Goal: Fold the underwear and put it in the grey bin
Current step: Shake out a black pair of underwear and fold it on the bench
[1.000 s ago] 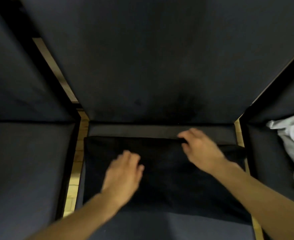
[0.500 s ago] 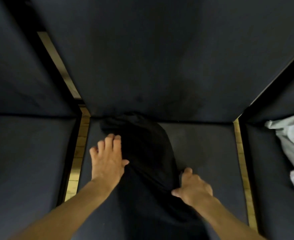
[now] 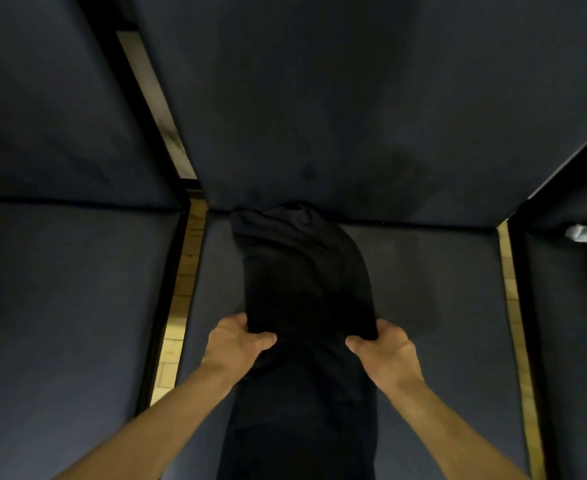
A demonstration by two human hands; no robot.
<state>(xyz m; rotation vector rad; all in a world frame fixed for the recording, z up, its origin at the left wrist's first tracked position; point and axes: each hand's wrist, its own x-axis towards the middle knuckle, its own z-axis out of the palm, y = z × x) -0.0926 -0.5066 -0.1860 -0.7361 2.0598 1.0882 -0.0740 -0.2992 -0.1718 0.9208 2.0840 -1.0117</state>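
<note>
On the dark cushion [image 3: 423,271], the left hand [image 3: 235,344] pinches one long edge of the black underwear [image 3: 306,282] and the right hand [image 3: 385,348] pinches the other, both equally near, the strip's long axis running straight away from the person toward the backrest [image 3: 319,98].

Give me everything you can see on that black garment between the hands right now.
The black cloth garment looks soft and matte, with no visible print. It lies as one long narrow strip on the dark grey padded surface, running from the bottom edge of the view to the upright back panel, where its far end bunches in wrinkles. The left hand and right hand grip its two sides midway, thumbs on top, fingers curled under the edges.
</note>
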